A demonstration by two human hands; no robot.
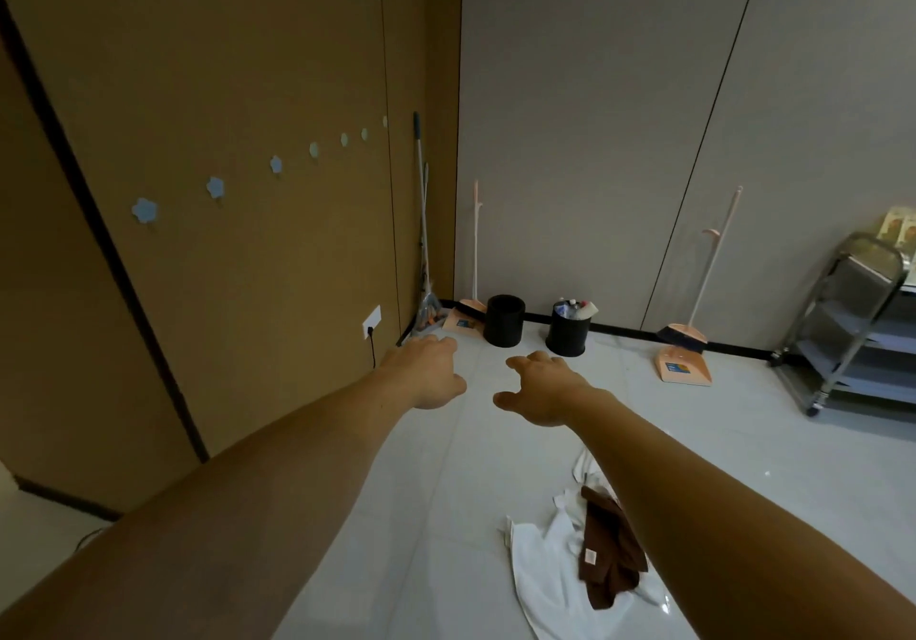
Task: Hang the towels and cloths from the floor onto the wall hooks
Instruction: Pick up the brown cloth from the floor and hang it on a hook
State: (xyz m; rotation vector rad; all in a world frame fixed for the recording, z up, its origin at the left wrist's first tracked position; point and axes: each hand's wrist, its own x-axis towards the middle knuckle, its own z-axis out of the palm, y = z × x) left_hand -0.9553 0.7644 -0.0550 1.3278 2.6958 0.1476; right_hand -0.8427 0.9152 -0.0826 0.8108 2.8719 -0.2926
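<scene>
Both the left hand (426,374) and right hand (540,391) reach out, fingers loosely spread, holding nothing; a crumpled white towel (538,570) and brown cloth (607,550) lie partly hidden under the right forearm.

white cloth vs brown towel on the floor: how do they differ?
Colour: the white cloth is plain white, while the brown towel is dark brown with a small pale tag.
Size: the white cloth spreads over more floor than the brown towel.
Layering: the brown towel lies on top of the white cloth.
Shared: both lie rumpled on the pale tiled floor, not yet hung.
</scene>
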